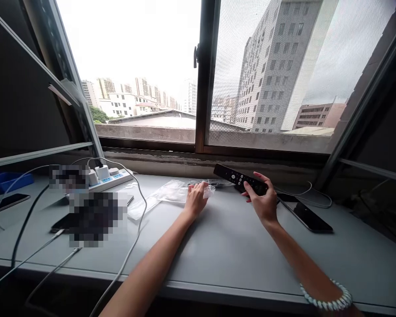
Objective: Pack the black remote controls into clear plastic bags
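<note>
Remote (235,176), tilted above the counter (224,251), could slip from our right hand (263,200) because we grip only one end, while our left hand (195,200) touches the bag (172,194), whether pinching or pressing we cannot tell.

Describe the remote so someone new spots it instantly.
Start at the window above the grey desk. Below the window's right pane, the person's right hand grips a long black remote. Unlike the black phone lying flat right of that hand, it is narrower and shows white buttons.
</note>
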Tool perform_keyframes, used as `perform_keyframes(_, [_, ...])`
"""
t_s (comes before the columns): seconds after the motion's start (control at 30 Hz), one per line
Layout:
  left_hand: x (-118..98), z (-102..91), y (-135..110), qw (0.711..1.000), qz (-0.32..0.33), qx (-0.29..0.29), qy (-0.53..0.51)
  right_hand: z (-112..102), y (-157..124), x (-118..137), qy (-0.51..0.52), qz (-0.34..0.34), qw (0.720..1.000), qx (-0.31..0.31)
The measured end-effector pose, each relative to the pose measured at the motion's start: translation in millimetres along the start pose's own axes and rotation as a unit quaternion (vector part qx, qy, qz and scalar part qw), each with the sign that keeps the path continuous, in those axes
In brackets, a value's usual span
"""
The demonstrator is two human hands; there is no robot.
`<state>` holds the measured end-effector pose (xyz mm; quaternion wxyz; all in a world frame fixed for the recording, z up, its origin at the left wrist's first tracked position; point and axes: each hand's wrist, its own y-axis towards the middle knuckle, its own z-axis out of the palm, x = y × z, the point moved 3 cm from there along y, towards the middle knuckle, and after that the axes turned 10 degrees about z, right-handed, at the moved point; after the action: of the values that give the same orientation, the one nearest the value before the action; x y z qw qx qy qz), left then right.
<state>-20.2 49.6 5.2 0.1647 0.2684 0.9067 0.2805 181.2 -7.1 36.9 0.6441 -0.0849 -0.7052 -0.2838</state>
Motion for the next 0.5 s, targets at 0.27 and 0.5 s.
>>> perform_keyframes(0.27, [-4.8, -1.7, 1.9, 0.998, 0.027, -0.053, 0.026, -10.7, 18.4, -13.8, 0.084, 0.079, 0.991, -0.062])
perform_keyframes(0.5, [-20.2, -4.5, 1.0, 0.995, 0.080, -0.059, 0.014, -10.6, 19.6, -16.6, 0.040, 0.060, 0.996, -0.051])
